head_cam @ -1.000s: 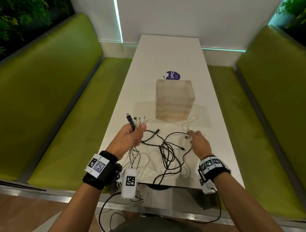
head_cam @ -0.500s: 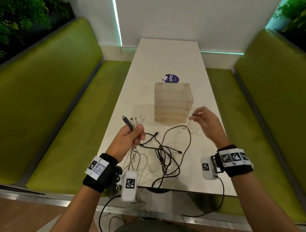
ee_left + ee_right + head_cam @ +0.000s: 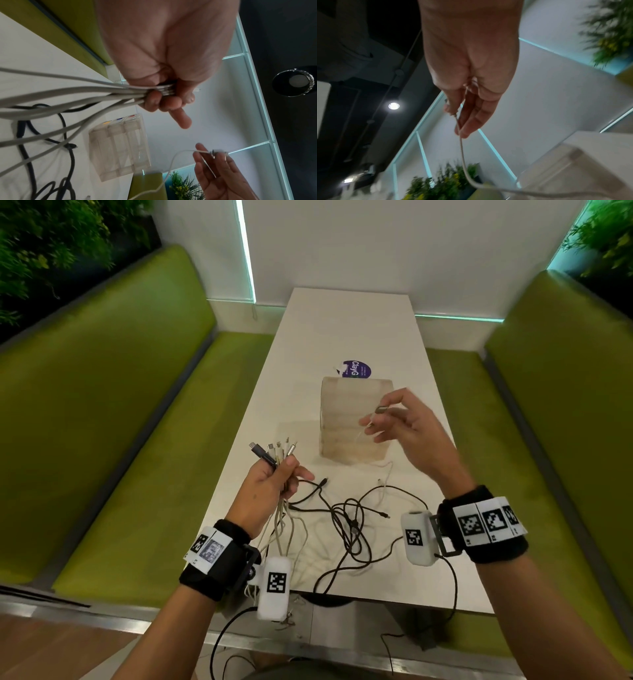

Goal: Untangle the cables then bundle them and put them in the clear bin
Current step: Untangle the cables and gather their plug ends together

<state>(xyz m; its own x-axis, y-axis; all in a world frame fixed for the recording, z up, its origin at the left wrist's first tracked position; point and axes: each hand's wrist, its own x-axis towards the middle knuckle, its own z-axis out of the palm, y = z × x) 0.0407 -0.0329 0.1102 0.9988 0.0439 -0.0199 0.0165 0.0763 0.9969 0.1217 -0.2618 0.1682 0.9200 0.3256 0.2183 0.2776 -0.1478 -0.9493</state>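
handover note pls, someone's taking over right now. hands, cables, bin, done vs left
Left hand: grips a bunch of cable ends, mostly white plus one black, plugs sticking up; the cords hang down over the near edge of the table.
Right hand: raised in front of the clear bin, pinching the plug end of one thin white cable that trails down to the table.
Black cables: loose and crossed over each other on the table between the hands.
Clear bin: upright mid-table, no cables visible inside.
Done: several ends gathered in the left hand.
Left: add the white cable, untangle the black ones, bundle all, put them in the bin.
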